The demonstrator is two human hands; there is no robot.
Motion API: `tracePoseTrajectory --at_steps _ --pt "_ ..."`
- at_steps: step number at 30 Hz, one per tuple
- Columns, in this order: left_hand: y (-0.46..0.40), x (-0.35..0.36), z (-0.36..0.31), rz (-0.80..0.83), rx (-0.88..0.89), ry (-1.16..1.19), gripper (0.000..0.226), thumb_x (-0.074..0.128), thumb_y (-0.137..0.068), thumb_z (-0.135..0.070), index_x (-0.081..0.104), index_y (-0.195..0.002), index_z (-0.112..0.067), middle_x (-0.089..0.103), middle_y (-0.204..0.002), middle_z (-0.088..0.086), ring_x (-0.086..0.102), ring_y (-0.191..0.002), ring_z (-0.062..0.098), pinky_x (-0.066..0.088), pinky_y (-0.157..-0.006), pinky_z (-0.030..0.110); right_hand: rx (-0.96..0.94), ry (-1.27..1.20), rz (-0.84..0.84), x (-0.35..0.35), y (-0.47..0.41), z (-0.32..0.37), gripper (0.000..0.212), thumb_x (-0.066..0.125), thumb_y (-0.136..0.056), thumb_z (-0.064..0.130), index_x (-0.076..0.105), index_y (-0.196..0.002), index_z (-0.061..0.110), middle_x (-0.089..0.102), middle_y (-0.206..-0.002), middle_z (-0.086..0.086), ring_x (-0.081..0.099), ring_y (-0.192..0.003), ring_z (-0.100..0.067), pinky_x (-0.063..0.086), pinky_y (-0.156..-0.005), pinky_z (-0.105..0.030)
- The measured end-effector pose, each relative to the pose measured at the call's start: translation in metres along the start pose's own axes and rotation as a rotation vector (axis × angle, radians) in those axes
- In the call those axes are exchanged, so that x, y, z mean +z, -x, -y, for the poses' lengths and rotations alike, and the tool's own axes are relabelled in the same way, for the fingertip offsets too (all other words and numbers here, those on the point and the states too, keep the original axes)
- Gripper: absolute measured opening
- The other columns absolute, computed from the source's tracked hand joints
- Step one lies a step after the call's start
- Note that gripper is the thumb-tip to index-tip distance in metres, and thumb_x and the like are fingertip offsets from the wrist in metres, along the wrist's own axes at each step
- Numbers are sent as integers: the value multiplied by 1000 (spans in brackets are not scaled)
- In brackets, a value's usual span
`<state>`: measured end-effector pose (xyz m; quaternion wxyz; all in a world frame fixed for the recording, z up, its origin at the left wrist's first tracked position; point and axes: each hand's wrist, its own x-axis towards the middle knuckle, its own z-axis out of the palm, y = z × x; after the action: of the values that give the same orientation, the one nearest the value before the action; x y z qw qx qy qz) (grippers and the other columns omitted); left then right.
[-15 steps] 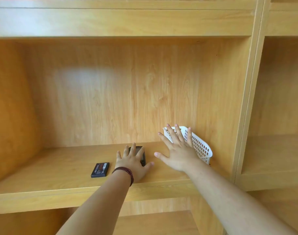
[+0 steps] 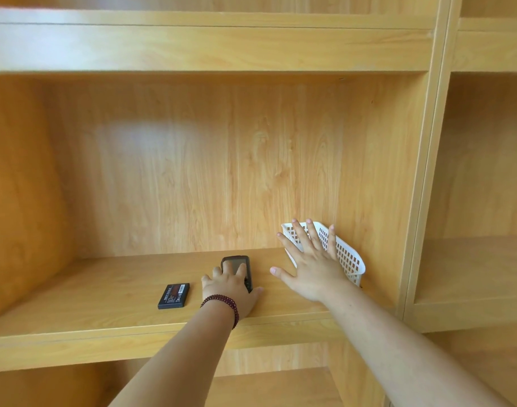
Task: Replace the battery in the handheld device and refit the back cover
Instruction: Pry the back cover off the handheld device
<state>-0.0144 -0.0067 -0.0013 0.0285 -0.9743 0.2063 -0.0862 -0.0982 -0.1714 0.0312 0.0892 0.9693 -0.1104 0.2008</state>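
Note:
A dark handheld device (image 2: 238,264) lies on the wooden shelf (image 2: 104,289) near the middle. My left hand (image 2: 231,292), with a bead bracelet at the wrist, lies over its near half, fingers curled on top and thumb along its right side. A black battery (image 2: 174,295) with a label lies flat on the shelf just left of that hand, untouched. My right hand (image 2: 310,265) hovers open with fingers spread, to the right of the device and in front of a white basket. No back cover can be made out.
A white plastic lattice basket (image 2: 348,259) stands tilted against the shelf's right wall. The compartment has a wooden back wall, side walls and a board overhead. Another compartment lies to the right and one below.
My left hand has drawn back and curled its fingers, so more of the device's far end shows. My right hand stays spread in front of the basket.

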Motion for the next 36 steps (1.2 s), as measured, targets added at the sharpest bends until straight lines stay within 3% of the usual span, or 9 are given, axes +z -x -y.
tracePoseTrajectory --at_steps 3,7,14,16,20,28,29,33,36 --pt "0 0 -5 15 -12 38 71 35 -87 -68 35 -140 -22 35 -145 10 39 -128 30 40 -98 42 1 -5 2 0 3 0 79 11 -87 78 -8 -154 40 -31 -159 2 -38 -142 -22 -25 -108 -62" --pt "-2 -2 -7 46 -47 147 63 44 -89 -59 41 -136 -17 43 -139 12 43 -125 31 45 -95 40 5 -9 15 -1 7 0 78 10 -87 78 -10 -153 41 -34 -157 3 -40 -140 -21 -28 -107 -62" --pt "-2 -15 2 -19 -132 331 42 39 -96 -46 48 -121 -13 60 -101 4 62 -91 24 48 -69 32 12 -23 21 0 9 1 79 9 -86 79 -10 -153 41 -33 -158 4 -40 -140 -21 -25 -108 -62" --pt "-1 -18 4 -26 -154 338 41 39 -97 -44 49 -120 -13 62 -102 5 60 -85 24 47 -68 32 12 -25 23 -1 10 2 80 9 -85 79 -10 -152 41 -32 -159 3 -40 -140 -21 -25 -109 -62" --pt "0 -21 6 -15 -197 418 37 37 -98 -37 51 -120 -10 65 -102 8 64 -90 27 48 -67 32 0 -49 14 -2 10 5 80 10 -85 79 -9 -153 41 -30 -160 3 -39 -141 -20 -24 -109 -62" --pt "-7 -26 24 -11 -325 772 28 30 -100 -23 50 -103 -4 50 -73 6 53 -68 21 44 -63 32 -9 -72 6 0 9 10 82 9 -84 80 -8 -153 41 -30 -160 5 -39 -141 -18 -24 -109 -61" --pt "-7 -26 25 -15 -325 806 27 30 -100 -22 50 -99 -3 51 -73 7 55 -70 24 46 -66 34 -9 -74 7 0 9 11 82 9 -84 80 -8 -153 41 -30 -160 5 -40 -140 -18 -24 -110 -61" --pt "-10 -20 31 -27 -322 898 23 36 -100 -22 47 -88 -6 53 -94 16 58 -112 40 46 -87 38 -13 -74 18 -1 11 11 81 10 -84 80 -7 -154 41 -31 -159 5 -40 -140 -19 -24 -110 -60" --pt "-10 -19 29 -16 -349 966 30 37 -100 -19 57 -109 2 60 -119 25 56 -116 41 46 -92 41 -15 -77 18 -3 12 11 81 9 -84 80 -6 -154 41 -31 -159 5 -40 -140 -19 -24 -110 -60"
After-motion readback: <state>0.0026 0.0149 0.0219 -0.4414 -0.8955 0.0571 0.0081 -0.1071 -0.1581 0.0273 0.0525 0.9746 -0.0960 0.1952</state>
